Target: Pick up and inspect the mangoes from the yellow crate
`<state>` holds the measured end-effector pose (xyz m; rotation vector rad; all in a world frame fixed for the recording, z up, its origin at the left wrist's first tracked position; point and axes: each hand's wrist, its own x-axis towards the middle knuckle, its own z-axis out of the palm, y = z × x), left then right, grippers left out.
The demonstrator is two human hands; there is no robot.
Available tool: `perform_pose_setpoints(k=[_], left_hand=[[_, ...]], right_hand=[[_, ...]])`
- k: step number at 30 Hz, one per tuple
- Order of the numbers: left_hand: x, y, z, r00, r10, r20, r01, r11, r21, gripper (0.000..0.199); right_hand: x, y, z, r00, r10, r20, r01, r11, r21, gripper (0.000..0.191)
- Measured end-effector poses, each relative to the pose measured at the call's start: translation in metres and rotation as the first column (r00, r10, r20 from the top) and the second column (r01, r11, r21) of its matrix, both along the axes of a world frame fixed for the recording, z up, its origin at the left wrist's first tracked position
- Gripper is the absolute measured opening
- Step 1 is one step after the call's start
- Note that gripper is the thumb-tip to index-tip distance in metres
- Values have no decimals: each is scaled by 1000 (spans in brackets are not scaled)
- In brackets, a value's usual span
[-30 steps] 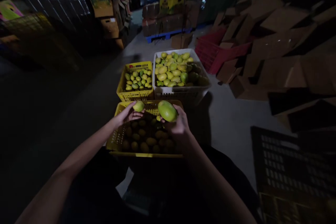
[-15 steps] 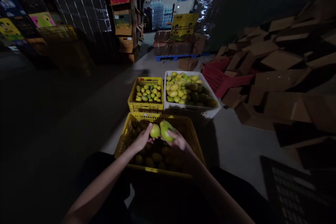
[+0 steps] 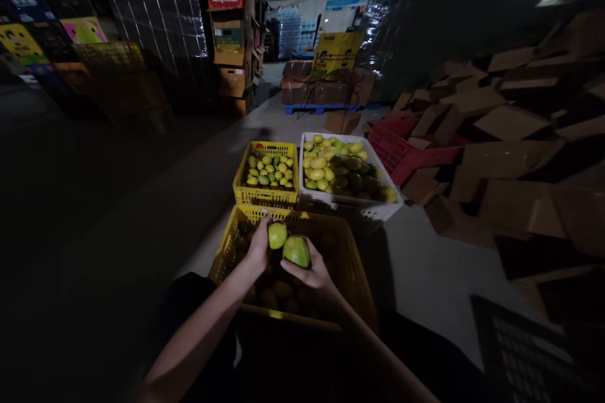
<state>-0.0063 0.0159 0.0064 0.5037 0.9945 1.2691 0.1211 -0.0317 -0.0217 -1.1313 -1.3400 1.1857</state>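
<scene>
Both hands are over the large yellow crate (image 3: 283,316) in front of me. My left hand (image 3: 258,248) is closed around a small yellow-green mango (image 3: 277,235). My right hand (image 3: 316,272) grips a larger green mango (image 3: 297,252), thumb along its near side. The two fruits are close together, the right one a bit lower and nearer me. Below them, more mangoes (image 3: 282,290) lie in shadow inside the crate; much of its right part is too dark to make out.
Beyond stand a smaller yellow crate (image 3: 265,194) of mangoes and a white crate (image 3: 306,195) heaped with yellow and green ones. A red crate (image 3: 399,154) and piled cardboard boxes (image 3: 510,151) lie to the right. Stacked cartons (image 3: 229,38) and a blue pallet (image 3: 302,109) are farther back.
The larger mango has turned and come lower and nearer me, with my right hand now around its near side. My left hand keeps its mango. The view has shifted slightly.
</scene>
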Motion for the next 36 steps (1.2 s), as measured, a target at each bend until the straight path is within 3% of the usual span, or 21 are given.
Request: perform_pose_setpoints(k=[2, 5, 12, 15, 17, 21, 24, 28, 33, 36], left_hand=[[2, 1, 7, 986, -40, 160, 45, 999, -25, 29], [2, 3, 12, 962, -82, 262, 89, 996, -16, 25], [1, -2, 15, 961, -177, 210, 163, 983, 80, 38], [1, -6, 11, 970, -212, 116, 191, 967, 168, 43], [0, -9, 9, 984, -175, -44, 181, 951, 252, 43], [-4, -12, 9, 929, -124, -350, 261, 888, 379, 36], [-7, -13, 10, 888, -176, -425, 351, 856, 379, 36], [-13, -22, 11, 828, -185, -530, 429, 817, 386, 36], [-23, -31, 15, 758, -31, -652, 401, 810, 427, 33], [-29, -29, 19, 775, 53, -630, 333, 812, 479, 30]], right_hand=[[-3, 0, 2, 1000, 13, -11, -13, 1000, 4, 49], [-6, 0, 11, 1000, 1, -27, -1, 1000, -2, 47], [-8, 6, 27, 984, -128, -124, 129, 992, 0, 41], [-2, 12, 28, 978, -203, -39, 204, 978, 44, 41], [1, 15, 31, 968, -252, 0, 251, 964, 84, 39], [2, 17, 44, 951, -279, -133, 286, 957, 35, 37], [4, 19, 51, 947, -245, -210, 251, 968, 4, 38], [8, 21, 54, 949, -248, -195, 262, 964, 51, 39], [8, 17, 59, 977, -172, -123, 189, 972, 138, 39], [7, 16, 56, 982, -191, 5, 183, 949, 257, 48]])
